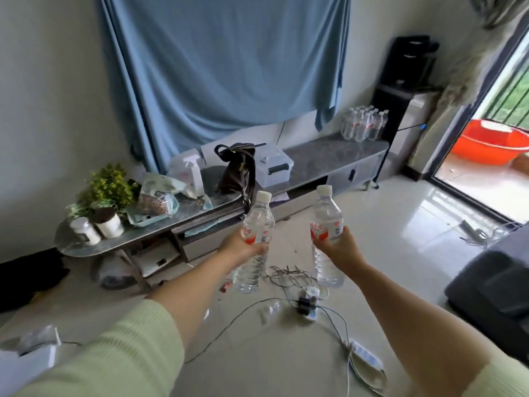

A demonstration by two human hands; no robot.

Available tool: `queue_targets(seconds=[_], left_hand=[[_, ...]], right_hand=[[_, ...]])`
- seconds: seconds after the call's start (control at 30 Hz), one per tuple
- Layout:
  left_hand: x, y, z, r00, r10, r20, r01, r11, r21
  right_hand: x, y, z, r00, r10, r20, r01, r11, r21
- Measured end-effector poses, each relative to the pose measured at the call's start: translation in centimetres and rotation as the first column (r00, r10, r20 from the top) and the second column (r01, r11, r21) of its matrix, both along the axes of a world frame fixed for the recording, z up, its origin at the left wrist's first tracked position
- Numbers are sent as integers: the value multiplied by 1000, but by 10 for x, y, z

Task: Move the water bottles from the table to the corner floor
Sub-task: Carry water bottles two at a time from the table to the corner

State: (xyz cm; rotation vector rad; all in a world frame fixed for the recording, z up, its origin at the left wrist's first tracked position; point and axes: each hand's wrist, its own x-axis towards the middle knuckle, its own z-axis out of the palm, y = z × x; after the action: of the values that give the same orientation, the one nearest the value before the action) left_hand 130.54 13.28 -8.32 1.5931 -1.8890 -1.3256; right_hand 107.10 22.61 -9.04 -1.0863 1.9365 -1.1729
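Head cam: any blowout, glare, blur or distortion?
Head view: doorway at right overexposed; glare on the floor tiles near it; wide-angle bending of the walls and the grey tabletop; corners soft; both held bottles, left and right, fairly sharp.

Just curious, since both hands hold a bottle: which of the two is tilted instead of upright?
The bottle in the left hand: that left bottle leans with its cap toward the right, while the right bottle stands nearly straight.
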Motion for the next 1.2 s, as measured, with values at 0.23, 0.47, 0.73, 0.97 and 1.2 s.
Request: queue_targets(seconds=[0.23,0.47,0.73,0.97,1.2], left_hand=[[-124,-1,4,998,-65,3,65,998,1],[-242,4,3,989,-143,-22,143,990,-23],[-299,-20,-10,982,-186,42,187,982,-22],[-330,-76,-19,979,-199,52,201,979,-42],[-375,-149,-14,960,-275,55,276,961,-14]], right_hand=[[-107,16,4,994,-80,-68,81,997,12],[-209,23,1,970,-142,-196,160,984,81],[-264,17,-12,964,-200,-178,219,971,96],[-299,-28,-24,962,-220,-162,239,965,108],[-331,-80,-20,945,-298,-131,310,947,79]])
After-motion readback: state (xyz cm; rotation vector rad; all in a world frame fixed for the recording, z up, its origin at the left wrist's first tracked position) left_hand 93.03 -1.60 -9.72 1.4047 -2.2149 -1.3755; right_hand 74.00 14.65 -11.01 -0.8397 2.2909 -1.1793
